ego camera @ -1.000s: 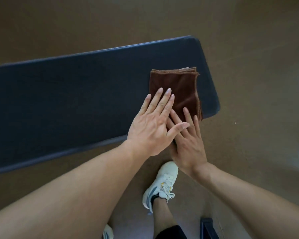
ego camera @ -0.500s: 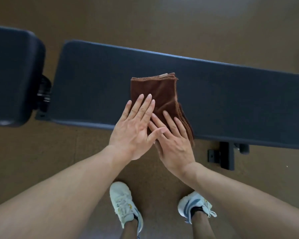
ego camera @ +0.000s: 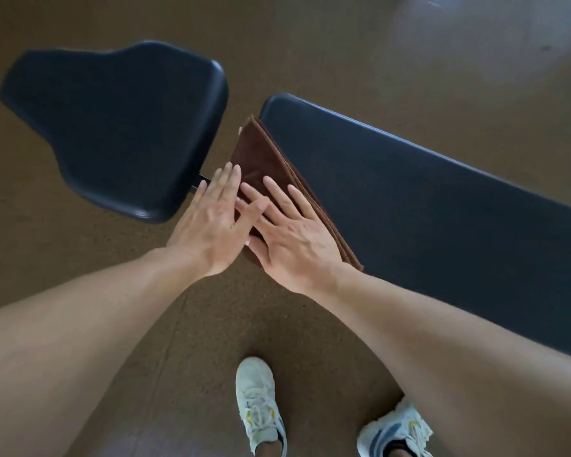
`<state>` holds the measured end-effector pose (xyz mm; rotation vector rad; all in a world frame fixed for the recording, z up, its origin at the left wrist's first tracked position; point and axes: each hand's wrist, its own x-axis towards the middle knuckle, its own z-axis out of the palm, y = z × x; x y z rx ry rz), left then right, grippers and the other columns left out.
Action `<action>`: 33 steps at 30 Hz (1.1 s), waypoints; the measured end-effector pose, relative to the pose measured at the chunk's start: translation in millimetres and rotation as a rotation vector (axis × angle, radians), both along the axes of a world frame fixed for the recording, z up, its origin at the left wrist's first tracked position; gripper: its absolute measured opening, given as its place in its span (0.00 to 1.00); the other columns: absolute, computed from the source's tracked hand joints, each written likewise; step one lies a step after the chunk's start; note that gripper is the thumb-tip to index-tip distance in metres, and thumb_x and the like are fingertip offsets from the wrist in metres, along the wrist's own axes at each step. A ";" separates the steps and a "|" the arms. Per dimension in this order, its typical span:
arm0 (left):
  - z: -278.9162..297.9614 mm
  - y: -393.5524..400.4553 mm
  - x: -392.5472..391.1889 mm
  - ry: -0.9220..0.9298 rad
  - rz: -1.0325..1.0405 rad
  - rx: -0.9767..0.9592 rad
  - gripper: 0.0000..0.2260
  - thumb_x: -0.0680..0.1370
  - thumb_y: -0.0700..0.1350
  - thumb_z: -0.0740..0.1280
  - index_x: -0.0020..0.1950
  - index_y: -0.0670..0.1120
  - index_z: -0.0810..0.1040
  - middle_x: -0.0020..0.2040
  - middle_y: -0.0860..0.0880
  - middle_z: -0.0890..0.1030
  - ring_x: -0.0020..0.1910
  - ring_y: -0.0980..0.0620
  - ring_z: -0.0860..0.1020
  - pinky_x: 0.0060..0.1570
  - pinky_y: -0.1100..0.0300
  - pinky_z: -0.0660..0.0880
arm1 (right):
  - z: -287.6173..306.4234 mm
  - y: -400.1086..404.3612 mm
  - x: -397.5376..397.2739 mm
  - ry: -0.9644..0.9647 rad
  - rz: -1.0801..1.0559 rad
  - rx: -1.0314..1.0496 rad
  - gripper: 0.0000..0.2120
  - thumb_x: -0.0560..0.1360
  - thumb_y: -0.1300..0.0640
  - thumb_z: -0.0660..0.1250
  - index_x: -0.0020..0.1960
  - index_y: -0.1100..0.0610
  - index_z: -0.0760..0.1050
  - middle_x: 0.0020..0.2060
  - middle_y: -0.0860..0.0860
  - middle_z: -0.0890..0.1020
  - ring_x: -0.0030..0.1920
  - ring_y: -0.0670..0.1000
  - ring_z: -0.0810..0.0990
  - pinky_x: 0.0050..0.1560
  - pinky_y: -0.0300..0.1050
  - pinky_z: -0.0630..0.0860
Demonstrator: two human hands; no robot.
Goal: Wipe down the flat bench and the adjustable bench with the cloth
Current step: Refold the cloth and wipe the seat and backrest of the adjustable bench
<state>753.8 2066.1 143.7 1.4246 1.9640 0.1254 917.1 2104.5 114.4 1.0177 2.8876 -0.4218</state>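
The folded brown cloth point(ego camera: 256, 152) lies over the left end of the long dark back pad point(ego camera: 426, 199) of the adjustable bench, hanging partly into the gap beside the seat pad point(ego camera: 119, 127). Both hands lie flat on the cloth with straight fingers. My left hand point(ego camera: 208, 222) covers its left edge, near the seat pad's corner. My right hand point(ego camera: 290, 232) presses its lower half, its fingers crossing under my left thumb. Most of the cloth's near part is hidden by the hands.
A black metal bracket point(ego camera: 197, 183) shows in the gap between the two pads. Brown speckled floor point(ego camera: 343, 44) surrounds the bench. My white sneakers point(ego camera: 259, 404) stand on the floor just in front of the bench.
The hands slid the cloth leftward along the back pad, from its right end to its left end by the seat pad. The view swung left with them.
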 end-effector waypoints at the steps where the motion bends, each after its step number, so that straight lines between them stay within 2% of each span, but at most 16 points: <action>1: 0.9 11.4 -1.8 -0.045 0.046 -0.025 0.41 0.77 0.73 0.41 0.84 0.53 0.41 0.84 0.57 0.40 0.81 0.59 0.38 0.81 0.55 0.39 | -0.3 6.7 -3.6 -0.001 -0.007 -0.005 0.29 0.87 0.40 0.45 0.86 0.47 0.51 0.85 0.46 0.52 0.85 0.52 0.44 0.85 0.57 0.44; 3: 1.5 35.7 -2.1 -0.120 0.125 -0.068 0.44 0.74 0.77 0.40 0.84 0.54 0.41 0.84 0.56 0.42 0.83 0.54 0.42 0.82 0.46 0.44 | -1.8 19.3 -7.8 0.004 -0.019 -0.006 0.29 0.87 0.39 0.44 0.86 0.48 0.53 0.85 0.48 0.54 0.86 0.53 0.45 0.84 0.57 0.44; 5: 0.5 57.1 2.7 -0.143 0.156 -0.071 0.44 0.74 0.78 0.41 0.84 0.54 0.40 0.85 0.55 0.41 0.83 0.53 0.42 0.81 0.42 0.45 | -1.3 34.3 -8.0 0.030 -0.027 -0.017 0.30 0.87 0.40 0.45 0.85 0.49 0.55 0.85 0.49 0.57 0.86 0.53 0.46 0.84 0.57 0.45; 9: -3.8 89.2 23.9 0.033 0.080 -0.079 0.42 0.77 0.75 0.41 0.83 0.52 0.35 0.83 0.55 0.34 0.82 0.56 0.36 0.81 0.49 0.41 | -0.7 76.2 12.7 0.037 0.009 -0.026 0.29 0.87 0.40 0.48 0.86 0.48 0.54 0.85 0.46 0.55 0.85 0.52 0.46 0.84 0.55 0.43; 12: -3.9 111.8 39.8 0.194 -0.111 -0.050 0.42 0.78 0.73 0.39 0.83 0.48 0.35 0.82 0.53 0.31 0.79 0.57 0.30 0.80 0.55 0.35 | -2.6 102.3 44.8 0.064 -0.020 -0.031 0.27 0.87 0.40 0.49 0.85 0.45 0.55 0.85 0.45 0.57 0.85 0.52 0.47 0.84 0.55 0.43; 14: -2.6 131.6 63.3 0.218 -0.191 -0.049 0.43 0.77 0.72 0.38 0.83 0.47 0.36 0.82 0.52 0.31 0.79 0.56 0.29 0.79 0.55 0.34 | -4.9 114.9 74.7 0.082 -0.071 -0.028 0.27 0.87 0.41 0.50 0.85 0.44 0.56 0.84 0.45 0.58 0.85 0.52 0.48 0.84 0.55 0.44; 18: -0.6 160.4 148.5 0.230 -0.247 -0.090 0.41 0.80 0.71 0.41 0.83 0.46 0.34 0.82 0.51 0.30 0.79 0.54 0.29 0.79 0.54 0.32 | -6.0 128.4 152.7 0.078 -0.154 -0.038 0.27 0.87 0.41 0.49 0.85 0.44 0.56 0.85 0.45 0.57 0.85 0.51 0.46 0.84 0.55 0.43; 22: -1.7 175.5 241.2 0.203 -0.362 -0.105 0.41 0.80 0.71 0.40 0.83 0.46 0.34 0.82 0.50 0.30 0.79 0.53 0.27 0.78 0.54 0.30 | -4.1 128.7 248.9 0.051 -0.236 -0.046 0.27 0.87 0.41 0.48 0.84 0.45 0.57 0.84 0.45 0.58 0.85 0.51 0.47 0.84 0.55 0.43; 33: -1.5 191.7 510.5 0.059 -0.719 -0.073 0.39 0.80 0.71 0.42 0.83 0.48 0.36 0.83 0.52 0.34 0.80 0.54 0.29 0.80 0.51 0.33 | -3.2 110.0 531.7 -0.079 -0.468 -0.039 0.28 0.87 0.39 0.42 0.85 0.44 0.53 0.85 0.42 0.51 0.85 0.46 0.40 0.85 0.54 0.43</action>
